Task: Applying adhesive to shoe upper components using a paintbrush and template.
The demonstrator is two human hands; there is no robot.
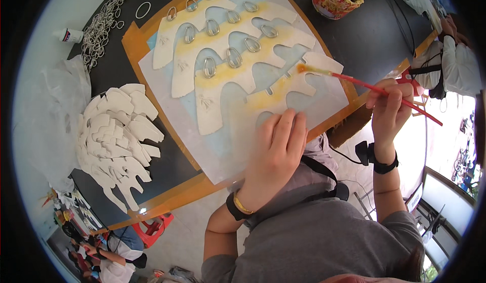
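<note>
My right hand is closed around a thin red-handled brush, held slanting to the left. Its tip, coated with amber-yellow stuff, is at the nearest white cut-out piece. That piece has a yellow smear and several small slots along its middle. My left hand lies flat over the near end of the same piece, fingers stretched out and holding nothing. Beyond it, more white scalloped pieces lie in overlapping rows with yellow smears. Oval metal rings stand on those rows. White and light-blue sheets lie underneath.
A stack of white pieces and clear plastic lie at left. Beyond are piled metal rings, one loose ring and a white bottle. A yellow-crusted pot stands far right. Other people are at both sides.
</note>
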